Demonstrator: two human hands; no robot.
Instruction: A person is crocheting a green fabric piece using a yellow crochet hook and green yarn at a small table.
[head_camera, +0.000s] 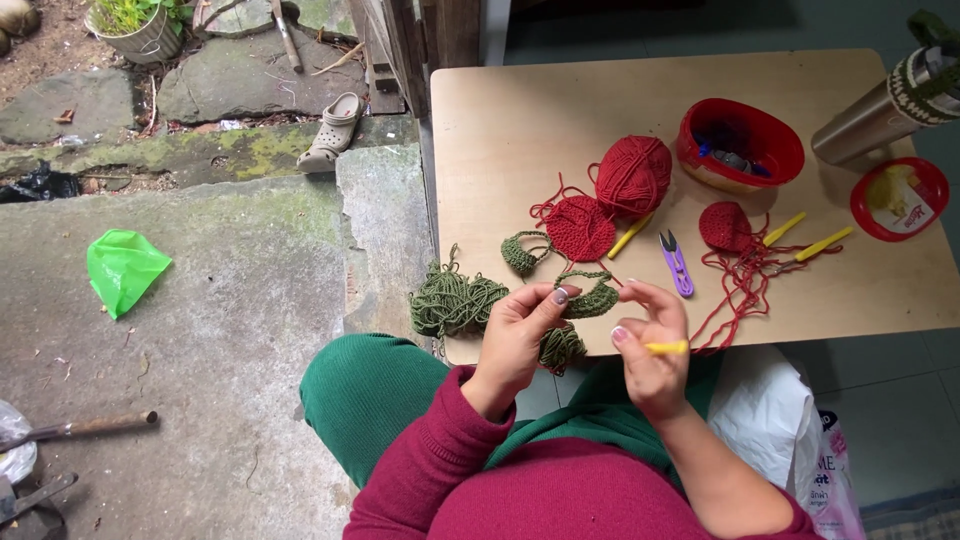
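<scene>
- At the near edge of the wooden table (520, 110), both hands work over the lap: left hand (515, 335) pinches a green crochet piece (590, 298) betw. thumb and fingers; the grip is closed on it, narrow.
- Right hand (650, 350) is closed round a yellow crochet hook (667, 348); the hook's long axis runs roughly L–R, handle end sticking out to the right. Tip end hidden by the fingers, so can't tell if it's in the stitches.
- Key relation: the green piece lies just left of and slightly above the hook hand, nearly touching. Left hand is the nearer one and holds it.
- Green yarn trails down from the piece to a loose green yarn tangle (455, 300) at the table's near-left corner; more green hangs below the edge.
- Further in on the table: flat round red crochet disc (580, 228), a tight red yarn ball (633, 175) just behind it, a small green crochet ring (522, 252) to its left.
- Purple thread snips (677, 262) lie right of the disc; a small red crochet cap (726, 226) w/ loose red yarn beyond that, plus spare yellow hooks.
- Textures: yarn matte, nubbly; table smooth pale ply; red plastic bowl (740, 145) glossy, at the far side.
</scene>
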